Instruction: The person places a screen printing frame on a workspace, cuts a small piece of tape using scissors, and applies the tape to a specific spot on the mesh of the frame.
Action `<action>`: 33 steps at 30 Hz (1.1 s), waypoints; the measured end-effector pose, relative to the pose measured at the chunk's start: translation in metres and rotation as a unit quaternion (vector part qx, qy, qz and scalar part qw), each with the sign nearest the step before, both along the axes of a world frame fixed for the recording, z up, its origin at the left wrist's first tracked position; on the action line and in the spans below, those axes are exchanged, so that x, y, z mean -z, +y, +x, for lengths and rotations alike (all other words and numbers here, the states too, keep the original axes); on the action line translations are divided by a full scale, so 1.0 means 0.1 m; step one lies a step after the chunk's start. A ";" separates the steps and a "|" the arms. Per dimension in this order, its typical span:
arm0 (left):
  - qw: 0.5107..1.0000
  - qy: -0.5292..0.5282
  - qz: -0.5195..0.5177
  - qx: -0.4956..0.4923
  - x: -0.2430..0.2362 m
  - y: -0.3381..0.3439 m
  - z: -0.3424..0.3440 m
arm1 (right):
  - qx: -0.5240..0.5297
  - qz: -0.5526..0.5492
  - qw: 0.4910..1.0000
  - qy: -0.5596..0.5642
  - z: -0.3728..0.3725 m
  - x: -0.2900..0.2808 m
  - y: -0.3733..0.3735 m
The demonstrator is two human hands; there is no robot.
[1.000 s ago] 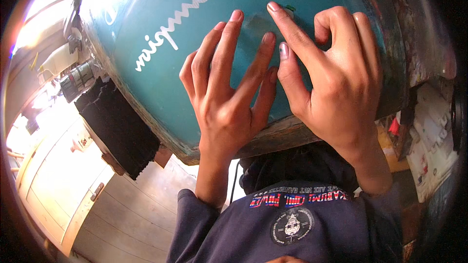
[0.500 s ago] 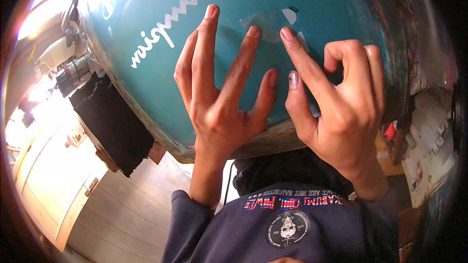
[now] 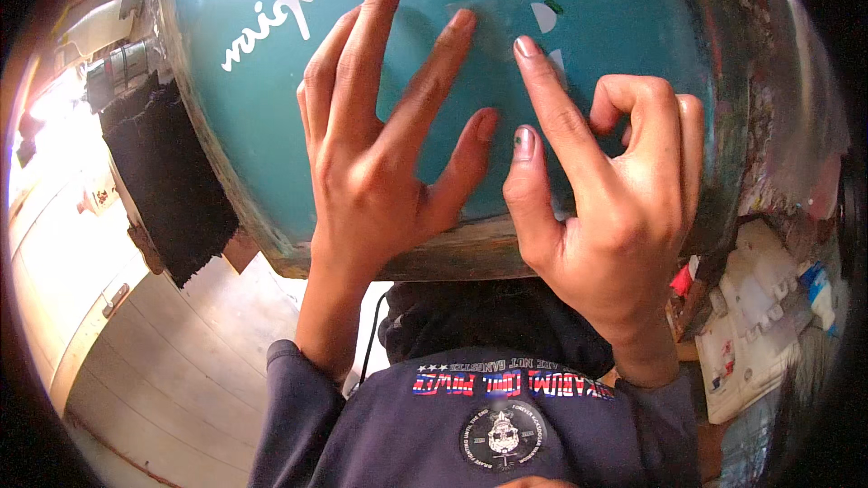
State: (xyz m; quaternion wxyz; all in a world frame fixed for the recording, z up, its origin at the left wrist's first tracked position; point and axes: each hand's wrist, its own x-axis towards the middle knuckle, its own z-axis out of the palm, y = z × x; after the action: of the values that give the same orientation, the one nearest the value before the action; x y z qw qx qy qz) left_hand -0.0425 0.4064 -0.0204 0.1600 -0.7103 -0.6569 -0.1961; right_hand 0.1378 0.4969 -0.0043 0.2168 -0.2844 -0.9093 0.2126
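A large teal painted panel (image 3: 258, 131) with a worn, scraped rim lies under both hands. My left hand (image 3: 366, 158) is spread over its middle, fingers stretched and thumb apart, with nothing visible in it. The left fingertips are at the surface beside faint translucent smudges. To the right, my right hand (image 3: 624, 190) points its index finger at the panel; the thumb stands apart and the other fingers curl in. Just beyond that index fingertip is a white half-round shape (image 3: 543, 16) with a small green mark (image 3: 554, 7). A second white piece is partly hidden behind the finger.
White script lettering (image 3: 305, 20) runs across the panel's far left. Beside the left rim hangs a ragged black block (image 3: 172, 185). A pale wooden door-like board (image 3: 81, 298) is at the lower left. Cluttered items and a stained pale sheet (image 3: 737, 343) are at the right.
The view has shifted, so the panel and lettering sit higher and the black block farther left. My left hand has slid slightly farther and leftward over the panel; the right index finger moved slightly left.
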 end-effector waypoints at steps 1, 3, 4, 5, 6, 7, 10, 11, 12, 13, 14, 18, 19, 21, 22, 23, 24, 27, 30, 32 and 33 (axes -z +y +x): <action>0.999 -0.004 -0.037 -0.023 -0.01 -0.03 0.01 | -0.001 0.003 1.000 0.002 0.00 0.01 0.01; 0.996 -0.008 -0.075 -0.046 -0.08 -0.09 0.11 | -0.005 -0.002 1.000 0.006 0.00 0.03 0.02; 0.990 -0.050 -0.093 -0.089 -0.10 -0.12 0.19 | -0.005 -0.001 1.000 0.009 -0.01 0.03 0.02; 0.978 -0.101 -0.119 -0.136 -0.13 -0.13 0.26 | -0.005 0.000 1.000 0.011 -0.01 0.03 0.02; 0.981 -0.091 -0.113 -0.129 -0.15 -0.13 0.27 | -0.005 -0.006 1.000 0.012 -0.01 0.03 0.02; 0.980 -0.094 -0.118 -0.133 -0.16 -0.12 0.28 | -0.003 -0.009 1.000 0.013 0.00 0.03 0.02; 0.979 -0.090 -0.123 -0.134 -0.18 -0.08 0.28 | -0.010 -0.018 1.000 0.015 0.01 0.04 0.03; 0.981 -0.087 -0.120 -0.128 -0.18 -0.07 0.27 | -0.012 -0.020 1.000 0.015 0.02 0.04 0.03; 0.980 -0.084 -0.124 -0.133 -0.17 -0.07 0.26 | -0.010 -0.018 1.000 0.015 0.02 0.05 0.03; 0.980 -0.088 -0.121 -0.131 -0.17 -0.07 0.26 | -0.010 -0.017 1.000 0.015 0.02 0.05 0.02; 0.982 -0.092 -0.113 -0.121 -0.17 -0.07 0.26 | -0.009 -0.016 1.000 0.016 0.02 0.05 0.02; 0.979 -0.101 -0.121 -0.132 -0.17 -0.09 0.27 | 0.006 -0.006 1.000 0.016 0.02 0.05 0.02; 0.978 -0.096 -0.125 -0.135 -0.17 -0.09 0.27 | 0.009 0.001 1.000 0.011 0.02 0.05 0.02; 0.978 -0.093 -0.130 -0.137 -0.17 -0.08 0.27 | 0.014 0.000 1.000 0.014 0.02 0.06 0.02; 0.978 -0.092 -0.129 -0.136 -0.17 -0.08 0.27 | 0.019 0.008 1.000 0.017 0.02 0.06 0.02; 0.978 -0.092 -0.127 -0.135 -0.17 -0.08 0.27 | 0.019 0.006 1.000 0.015 0.02 0.06 0.03; 0.978 -0.092 -0.126 -0.135 -0.17 -0.07 0.27 | 0.022 0.008 1.000 0.015 0.03 0.06 0.03; 0.977 -0.097 -0.131 -0.136 -0.18 -0.07 0.27 | 0.026 0.010 1.000 0.014 0.03 0.05 0.02; 0.975 -0.102 -0.137 -0.141 -0.19 -0.08 0.29 | 0.023 0.003 1.000 0.003 0.03 0.02 0.01; 0.974 -0.108 -0.143 -0.142 -0.19 -0.08 0.29 | 0.019 -0.002 1.000 -0.006 0.02 0.02 0.02; 0.974 -0.102 -0.142 -0.142 -0.19 -0.08 0.29 | 0.014 0.008 1.000 -0.002 0.00 0.02 0.03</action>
State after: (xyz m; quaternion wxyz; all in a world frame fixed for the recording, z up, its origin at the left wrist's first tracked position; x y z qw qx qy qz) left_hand -0.0139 0.3985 -0.0013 0.0154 -0.6015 -0.7850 -0.1476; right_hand 0.1379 0.4998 -0.0067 0.2201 -0.2955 -0.9075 0.2019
